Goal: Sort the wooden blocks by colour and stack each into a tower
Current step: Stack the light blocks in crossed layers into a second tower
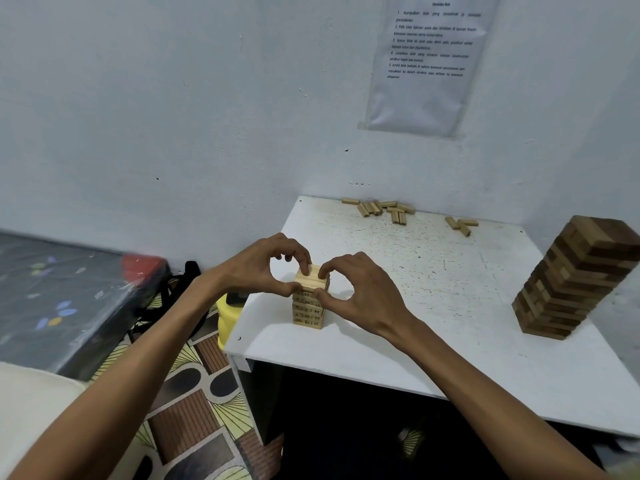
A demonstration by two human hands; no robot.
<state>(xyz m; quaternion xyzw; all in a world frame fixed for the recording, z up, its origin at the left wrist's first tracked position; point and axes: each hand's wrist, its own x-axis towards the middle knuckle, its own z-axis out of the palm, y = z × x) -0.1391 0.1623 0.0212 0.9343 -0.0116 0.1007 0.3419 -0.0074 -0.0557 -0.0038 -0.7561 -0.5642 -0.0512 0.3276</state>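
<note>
- Pinching the top of the pale block tower point(309, 308), near the tabletop's point(433, 334) left edge, with my left hand point(263, 268) and right hand point(360, 289).
- Uneven squeezing could, I reckon, skew its layers and topple it.

Fingers of the left hand point(256, 268) and right hand point(363, 289) cover the upper side faces of the light tower point(308, 311); its printed numbers are too blurred to read. Right of it, the frame edge cuts the dark tower point(568, 278).
</note>
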